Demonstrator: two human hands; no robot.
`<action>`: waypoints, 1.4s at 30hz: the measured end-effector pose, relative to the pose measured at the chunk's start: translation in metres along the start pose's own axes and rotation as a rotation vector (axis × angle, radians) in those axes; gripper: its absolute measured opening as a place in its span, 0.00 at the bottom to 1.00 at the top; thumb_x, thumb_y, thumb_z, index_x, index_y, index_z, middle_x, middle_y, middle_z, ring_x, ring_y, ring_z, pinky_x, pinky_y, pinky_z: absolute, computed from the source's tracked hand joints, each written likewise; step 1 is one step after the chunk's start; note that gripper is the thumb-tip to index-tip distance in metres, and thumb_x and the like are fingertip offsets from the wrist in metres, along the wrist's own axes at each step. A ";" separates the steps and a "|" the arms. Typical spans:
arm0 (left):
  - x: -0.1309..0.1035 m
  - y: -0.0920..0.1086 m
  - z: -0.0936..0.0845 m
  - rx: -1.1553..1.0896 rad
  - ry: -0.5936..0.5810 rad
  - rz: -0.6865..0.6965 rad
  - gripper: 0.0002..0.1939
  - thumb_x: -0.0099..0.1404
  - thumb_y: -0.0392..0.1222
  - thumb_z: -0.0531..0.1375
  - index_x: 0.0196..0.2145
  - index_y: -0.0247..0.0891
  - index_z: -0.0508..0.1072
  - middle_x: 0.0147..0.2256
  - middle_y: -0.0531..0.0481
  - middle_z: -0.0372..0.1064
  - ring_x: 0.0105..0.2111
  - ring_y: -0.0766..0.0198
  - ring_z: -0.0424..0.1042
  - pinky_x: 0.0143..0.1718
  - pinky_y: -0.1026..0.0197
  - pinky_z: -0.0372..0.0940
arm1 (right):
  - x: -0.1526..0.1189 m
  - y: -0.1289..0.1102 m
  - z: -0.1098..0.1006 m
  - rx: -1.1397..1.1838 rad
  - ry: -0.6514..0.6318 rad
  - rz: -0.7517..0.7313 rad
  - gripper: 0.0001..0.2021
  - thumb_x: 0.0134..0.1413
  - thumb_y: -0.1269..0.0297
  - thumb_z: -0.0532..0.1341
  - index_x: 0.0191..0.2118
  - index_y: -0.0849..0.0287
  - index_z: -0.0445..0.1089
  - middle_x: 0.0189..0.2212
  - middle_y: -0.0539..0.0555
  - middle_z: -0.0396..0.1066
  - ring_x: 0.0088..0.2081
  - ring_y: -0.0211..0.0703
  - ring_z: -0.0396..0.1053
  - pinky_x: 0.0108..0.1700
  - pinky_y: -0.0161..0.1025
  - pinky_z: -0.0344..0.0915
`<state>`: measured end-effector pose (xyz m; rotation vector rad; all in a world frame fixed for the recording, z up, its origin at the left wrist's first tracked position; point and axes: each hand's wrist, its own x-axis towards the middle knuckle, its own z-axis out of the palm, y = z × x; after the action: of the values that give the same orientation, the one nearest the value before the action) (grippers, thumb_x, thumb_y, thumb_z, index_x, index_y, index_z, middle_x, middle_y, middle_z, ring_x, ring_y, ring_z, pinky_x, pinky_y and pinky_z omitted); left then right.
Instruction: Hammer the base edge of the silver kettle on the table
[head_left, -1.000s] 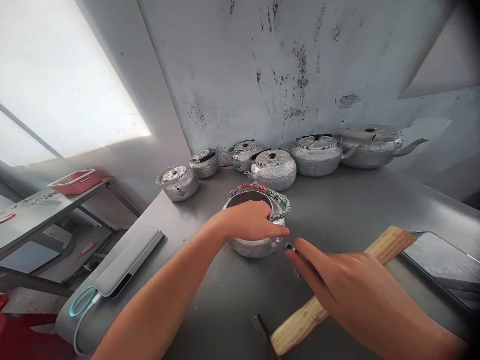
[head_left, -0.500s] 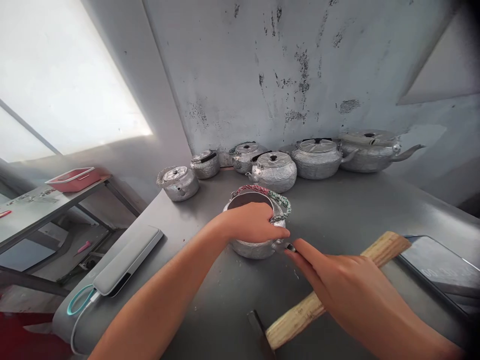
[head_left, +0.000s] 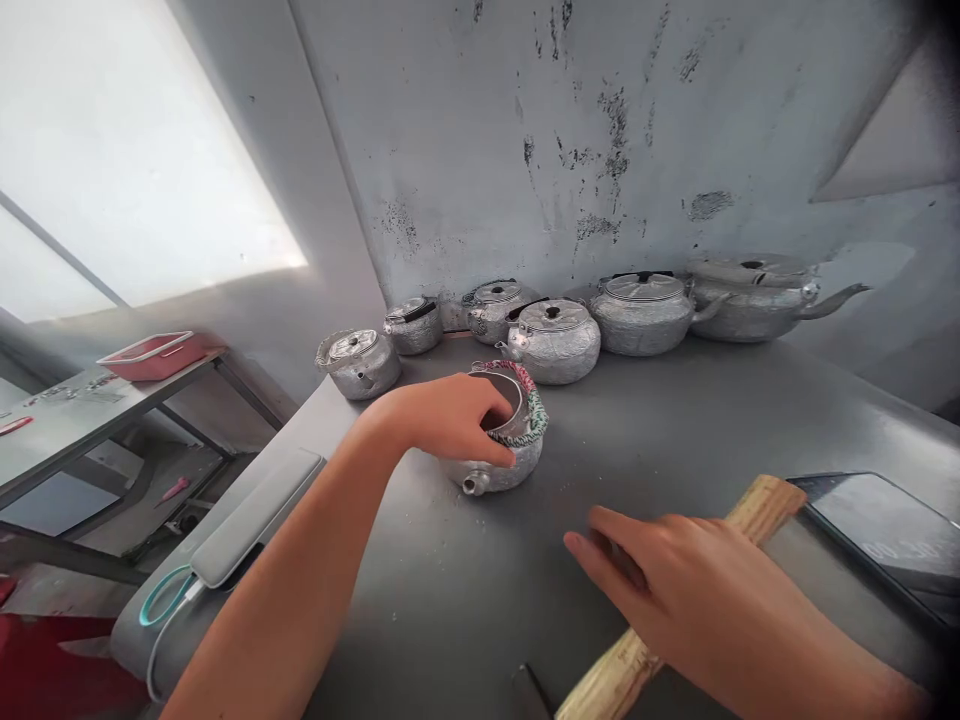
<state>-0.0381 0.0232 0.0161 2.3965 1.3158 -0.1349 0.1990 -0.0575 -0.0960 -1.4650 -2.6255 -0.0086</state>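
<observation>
A small silver metal kettle [head_left: 487, 475] without a lid stands in front of me, its short spout turned toward me. Red, green and white cord wraps its handle, which hangs down to the right side. My left hand [head_left: 457, 415] grips the kettle's rim, fingers inside the opening and thumb outside. To the right of the kettle and apart from it, my right hand [head_left: 645, 570] points its thumb and index finger forward. A hammer's wooden handle [head_left: 607, 675] runs beneath that palm, with the other fingers curled round it, mostly hidden. The dark hammer head [head_left: 534, 692] is partly cut off below.
Several lidded silver kettles [head_left: 559, 345] stand along the wall. A grey power bank [head_left: 255, 520] with a cable lies at the table's left edge. At right lies a dark-framed tablet or phone [head_left: 877, 540]. A pink basket [head_left: 154, 357] sits on a side table.
The kettle has turned in my left hand, swinging its spout from the right toward me. My right fingers have come off the spout. The hammer has shifted slightly down.
</observation>
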 end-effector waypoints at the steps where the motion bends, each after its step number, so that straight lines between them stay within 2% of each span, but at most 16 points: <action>1: 0.000 0.000 0.000 -0.007 0.008 0.008 0.24 0.61 0.54 0.62 0.24 0.40 0.51 0.24 0.57 0.50 0.24 0.66 0.51 0.26 0.57 0.45 | 0.000 0.000 0.000 0.009 -0.005 0.019 0.23 0.72 0.51 0.49 0.25 0.52 0.63 0.17 0.50 0.72 0.19 0.51 0.72 0.26 0.41 0.40; 5: 0.000 0.001 -0.002 0.001 0.051 0.041 0.25 0.63 0.56 0.61 0.24 0.40 0.52 0.23 0.56 0.51 0.25 0.66 0.51 0.27 0.57 0.45 | 0.000 0.000 0.000 0.020 0.015 0.044 0.22 0.70 0.50 0.52 0.23 0.51 0.62 0.17 0.50 0.71 0.19 0.50 0.70 0.27 0.41 0.40; 8: -0.006 -0.003 -0.008 -0.022 0.041 0.064 0.22 0.62 0.51 0.61 0.24 0.39 0.52 0.24 0.56 0.49 0.25 0.66 0.49 0.27 0.57 0.45 | -0.001 0.001 0.000 0.045 0.006 0.064 0.22 0.69 0.49 0.53 0.23 0.51 0.63 0.16 0.49 0.70 0.19 0.49 0.69 0.27 0.41 0.41; 11: -0.014 -0.009 -0.017 -0.039 0.018 0.089 0.12 0.60 0.44 0.60 0.25 0.39 0.61 0.26 0.56 0.52 0.26 0.66 0.50 0.29 0.59 0.47 | 0.000 0.000 -0.002 0.070 -0.001 0.101 0.23 0.69 0.47 0.52 0.23 0.51 0.62 0.16 0.49 0.69 0.18 0.46 0.66 0.26 0.40 0.41; 14: -0.020 -0.011 -0.023 -0.091 0.018 0.100 0.04 0.61 0.42 0.59 0.32 0.40 0.70 0.30 0.56 0.60 0.29 0.66 0.56 0.31 0.61 0.51 | 0.001 -0.001 -0.005 0.104 0.011 0.105 0.25 0.69 0.46 0.52 0.22 0.52 0.61 0.15 0.47 0.68 0.16 0.43 0.62 0.25 0.40 0.40; 17: -0.021 -0.011 -0.026 -0.160 0.003 0.102 0.06 0.63 0.43 0.58 0.36 0.40 0.72 0.32 0.56 0.63 0.30 0.66 0.59 0.32 0.62 0.53 | 0.002 -0.002 -0.008 0.138 0.012 0.110 0.27 0.69 0.46 0.51 0.20 0.52 0.59 0.14 0.47 0.67 0.16 0.42 0.61 0.25 0.39 0.39; 21: -0.021 -0.012 -0.027 -0.211 0.009 0.098 0.05 0.64 0.43 0.58 0.33 0.39 0.70 0.30 0.56 0.58 0.29 0.66 0.56 0.30 0.62 0.52 | 0.001 -0.001 -0.009 0.195 0.000 0.134 0.30 0.71 0.45 0.47 0.20 0.52 0.64 0.15 0.48 0.70 0.18 0.44 0.65 0.25 0.40 0.41; 23: -0.021 -0.012 -0.027 -0.260 0.011 0.086 0.09 0.66 0.46 0.59 0.31 0.39 0.67 0.29 0.55 0.55 0.28 0.67 0.54 0.29 0.61 0.51 | 0.001 0.001 -0.009 0.230 0.015 0.124 0.31 0.72 0.43 0.44 0.21 0.52 0.66 0.16 0.49 0.70 0.18 0.44 0.66 0.25 0.40 0.42; 26: -0.020 -0.011 -0.026 -0.344 0.029 0.040 0.21 0.70 0.57 0.57 0.27 0.39 0.59 0.27 0.55 0.49 0.26 0.67 0.50 0.27 0.60 0.49 | 0.000 0.004 -0.009 0.267 0.020 0.081 0.33 0.68 0.35 0.45 0.21 0.53 0.65 0.15 0.48 0.69 0.17 0.42 0.64 0.24 0.38 0.43; 28: -0.019 -0.009 -0.024 -0.370 0.084 -0.012 0.28 0.70 0.64 0.54 0.26 0.40 0.53 0.26 0.55 0.45 0.25 0.67 0.47 0.26 0.60 0.47 | 0.000 0.005 -0.009 0.253 0.003 0.062 0.32 0.62 0.31 0.51 0.21 0.53 0.65 0.13 0.47 0.67 0.16 0.40 0.61 0.23 0.37 0.43; 30: -0.018 -0.008 -0.023 -0.364 0.117 -0.044 0.32 0.70 0.69 0.53 0.25 0.40 0.49 0.25 0.55 0.42 0.24 0.67 0.44 0.24 0.59 0.43 | 0.001 0.003 -0.010 0.208 -0.010 0.075 0.29 0.57 0.33 0.60 0.20 0.53 0.63 0.12 0.45 0.65 0.16 0.38 0.58 0.22 0.35 0.43; 33: -0.016 -0.008 -0.021 -0.330 0.088 -0.033 0.34 0.69 0.73 0.51 0.25 0.40 0.48 0.24 0.55 0.40 0.23 0.67 0.42 0.23 0.59 0.41 | 0.003 0.000 -0.011 0.136 0.010 0.098 0.28 0.50 0.37 0.68 0.19 0.54 0.61 0.11 0.44 0.64 0.16 0.37 0.54 0.23 0.35 0.42; 36: -0.015 -0.009 -0.020 -0.318 0.074 -0.007 0.34 0.69 0.73 0.49 0.25 0.40 0.48 0.24 0.55 0.40 0.22 0.68 0.42 0.23 0.59 0.41 | 0.004 -0.003 -0.010 0.095 0.066 0.077 0.29 0.51 0.35 0.66 0.19 0.54 0.61 0.11 0.44 0.63 0.16 0.37 0.53 0.24 0.35 0.41; 42: -0.013 -0.011 -0.019 -0.345 0.065 -0.010 0.35 0.69 0.74 0.49 0.24 0.40 0.48 0.24 0.55 0.39 0.23 0.67 0.41 0.23 0.59 0.41 | 0.003 -0.003 -0.010 0.113 0.047 0.124 0.27 0.55 0.40 0.65 0.18 0.54 0.61 0.11 0.44 0.64 0.16 0.36 0.52 0.24 0.35 0.40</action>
<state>-0.0564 0.0254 0.0334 2.1174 1.2627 0.1573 0.1961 -0.0578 -0.0852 -1.5665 -2.4509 0.1145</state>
